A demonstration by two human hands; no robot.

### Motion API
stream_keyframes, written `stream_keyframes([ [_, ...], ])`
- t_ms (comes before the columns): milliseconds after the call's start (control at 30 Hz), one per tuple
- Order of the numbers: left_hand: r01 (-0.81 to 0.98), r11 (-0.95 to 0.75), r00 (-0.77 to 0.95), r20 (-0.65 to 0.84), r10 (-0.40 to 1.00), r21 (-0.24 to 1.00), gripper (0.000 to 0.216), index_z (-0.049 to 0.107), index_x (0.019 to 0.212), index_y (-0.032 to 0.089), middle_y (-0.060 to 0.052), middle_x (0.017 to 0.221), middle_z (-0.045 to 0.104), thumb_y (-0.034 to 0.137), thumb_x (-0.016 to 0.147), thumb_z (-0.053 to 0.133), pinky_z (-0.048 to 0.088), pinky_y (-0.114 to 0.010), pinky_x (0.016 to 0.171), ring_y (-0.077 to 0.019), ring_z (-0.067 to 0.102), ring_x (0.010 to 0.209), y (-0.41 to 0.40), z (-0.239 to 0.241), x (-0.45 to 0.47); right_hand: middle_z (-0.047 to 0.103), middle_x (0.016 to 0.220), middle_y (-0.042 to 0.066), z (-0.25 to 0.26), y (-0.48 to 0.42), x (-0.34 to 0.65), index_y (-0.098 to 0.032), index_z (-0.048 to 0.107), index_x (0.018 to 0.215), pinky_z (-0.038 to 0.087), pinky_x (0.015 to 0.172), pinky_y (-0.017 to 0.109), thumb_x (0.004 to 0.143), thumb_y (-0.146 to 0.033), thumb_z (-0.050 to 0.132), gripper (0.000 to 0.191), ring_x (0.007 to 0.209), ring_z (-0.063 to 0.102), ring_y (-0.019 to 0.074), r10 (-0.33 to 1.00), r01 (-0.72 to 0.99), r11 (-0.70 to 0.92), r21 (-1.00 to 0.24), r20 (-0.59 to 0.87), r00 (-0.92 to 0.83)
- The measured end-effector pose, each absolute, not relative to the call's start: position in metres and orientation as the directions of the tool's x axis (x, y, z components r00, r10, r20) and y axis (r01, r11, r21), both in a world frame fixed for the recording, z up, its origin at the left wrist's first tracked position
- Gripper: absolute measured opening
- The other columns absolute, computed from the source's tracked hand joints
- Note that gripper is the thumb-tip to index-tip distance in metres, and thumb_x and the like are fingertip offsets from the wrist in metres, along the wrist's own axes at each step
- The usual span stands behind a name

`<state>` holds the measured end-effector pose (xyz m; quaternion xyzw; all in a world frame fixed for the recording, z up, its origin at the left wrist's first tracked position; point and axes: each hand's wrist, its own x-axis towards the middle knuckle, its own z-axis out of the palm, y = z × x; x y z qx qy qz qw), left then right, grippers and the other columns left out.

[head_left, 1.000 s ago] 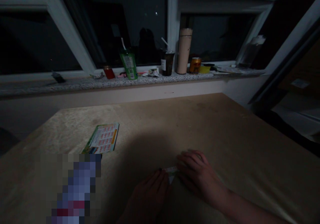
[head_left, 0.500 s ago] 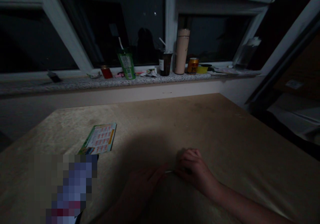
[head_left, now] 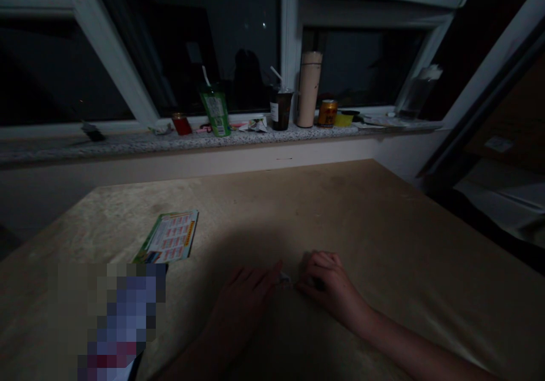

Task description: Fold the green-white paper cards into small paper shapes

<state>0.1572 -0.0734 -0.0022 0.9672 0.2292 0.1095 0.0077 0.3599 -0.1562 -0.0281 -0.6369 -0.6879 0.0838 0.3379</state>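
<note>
Both my hands rest on the tan table (head_left: 383,222) in dim light, close together near the front middle. My left hand (head_left: 244,296) lies in shadow with its fingers pressed toward a small pale scrap (head_left: 284,280) between the two hands. My right hand (head_left: 326,284) is curled, fingertips pinched at the same scrap. What the scrap is I cannot make out. A green and orange printed card (head_left: 169,243) lies flat to the left of my hands.
A blurred patch (head_left: 119,318) covers something at the table's front left. On the stone windowsill (head_left: 128,141) stand a green carton with a straw (head_left: 216,111), a dark cup (head_left: 281,107), a tall beige flask (head_left: 309,88), an orange can (head_left: 327,113) and a red jar (head_left: 180,123).
The pale scrap showed wider between my hands a second ago; now only a sliver shows. Both hands have shifted slightly away from me and my right hand has curled tighter.
</note>
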Motion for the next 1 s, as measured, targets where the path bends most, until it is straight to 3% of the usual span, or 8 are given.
stream_keyframes([
  [167, 0.483, -0.87, 0.838, 0.237, 0.492, 0.101, 0.042, 0.045, 0.134, 0.023, -0.005, 0.11, 0.065, 0.014, 0.094, 0.04, 0.047, -0.036, 0.086, -0.0203, 0.061, 0.096, -0.074, -0.006, 0.158, 0.059, 0.077, 0.0, -0.03, -0.155, 0.36, -0.02, 0.058, 0.07, 0.035, 0.073, 0.03, 0.082, -0.027, 0.067, 0.017, 0.079, 0.055, 0.0172, 0.928, 0.822, 0.167, -0.544, 0.368, 0.054],
  [533, 0.469, -0.872, 0.832, 0.26, 0.489, 0.141, 0.043, 0.044, 0.133, 0.015, -0.009, 0.127, 0.056, 0.014, 0.09, 0.043, 0.044, -0.042, 0.095, -0.0238, 0.052, 0.112, -0.071, -0.016, 0.158, 0.059, 0.078, -0.001, -0.027, -0.155, 0.359, -0.02, 0.056, 0.072, 0.034, 0.074, 0.03, 0.078, -0.02, 0.071, 0.016, 0.081, 0.055, 0.0174, 0.937, 0.817, 0.147, -0.558, 0.343, 0.065],
  [833, 0.478, -0.878, 0.854, 0.213, 0.474, 0.038, 0.04, 0.048, 0.131, 0.011, -0.012, 0.132, 0.054, 0.019, 0.092, 0.042, 0.044, -0.045, 0.097, -0.0261, 0.051, 0.117, -0.073, -0.018, 0.158, 0.06, 0.078, -0.002, -0.025, -0.155, 0.359, -0.02, 0.058, 0.072, 0.033, 0.076, 0.03, 0.077, -0.019, 0.072, 0.015, 0.082, 0.054, 0.0172, 0.95, 0.796, 0.132, -0.59, 0.306, 0.069],
  [1000, 0.411, -0.905, 0.883, 0.294, 0.366, -0.107, 0.048, 0.043, 0.135, 0.01, -0.013, 0.139, 0.048, 0.004, 0.089, 0.032, 0.042, -0.039, 0.1, -0.0233, 0.046, 0.125, -0.081, -0.025, 0.156, 0.059, 0.079, -0.003, -0.024, -0.155, 0.359, -0.019, 0.058, 0.072, 0.031, 0.077, 0.029, 0.076, -0.015, 0.073, 0.016, 0.083, 0.054, 0.0158, 0.951, 0.793, 0.122, -0.597, 0.298, 0.078],
])
